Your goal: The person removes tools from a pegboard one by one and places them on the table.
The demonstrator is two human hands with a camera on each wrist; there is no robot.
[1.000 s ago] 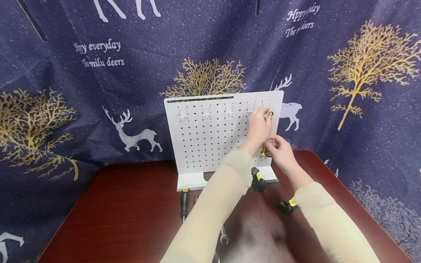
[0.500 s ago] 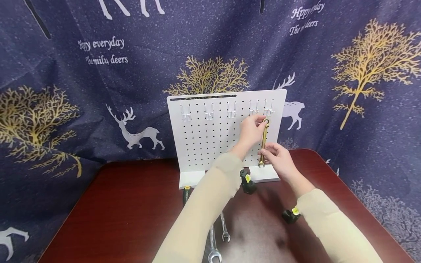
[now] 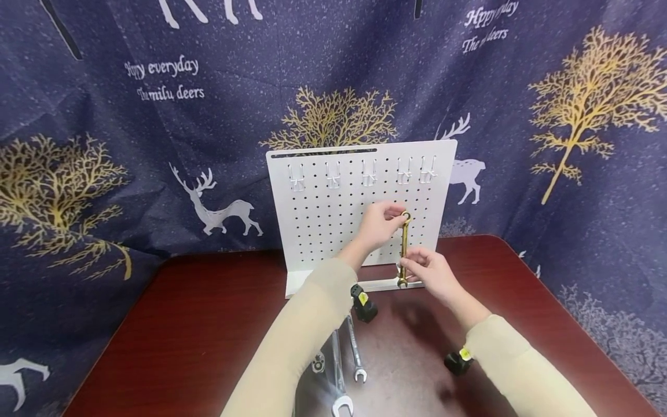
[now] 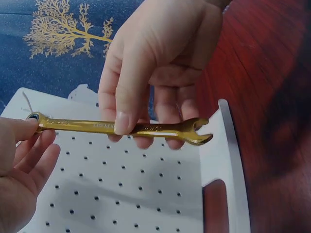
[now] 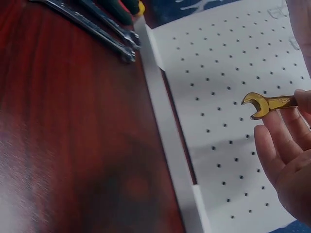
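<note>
A gold combination wrench [image 3: 404, 246] hangs upright between both hands, in front of the white pegboard [image 3: 333, 226]. My left hand [image 3: 382, 225] pinches its ring end at the top. Lower on the shaft, my right hand [image 3: 428, 270] holds it between thumb and fingers, just above the open-ended jaw. In the left wrist view the wrench [image 4: 102, 127] lies across, with the right thumb pressed on its shaft. The right wrist view shows the open end of the wrench [image 5: 262, 104] beyond the right fingertips.
Several wire hooks [image 3: 369, 175] line the pegboard's top. Silver wrenches [image 3: 337, 370] lie on the dark red table [image 3: 208, 330], partly under the left sleeve. A screwdriver's handle [image 5: 116, 9] shows beside them. A patterned blue cloth [image 3: 219, 127] hangs behind.
Both hands have brought the gold wrench down and to the left, away from the rightmost hooks. More of the silver wrenches now shows beside the left sleeve.
</note>
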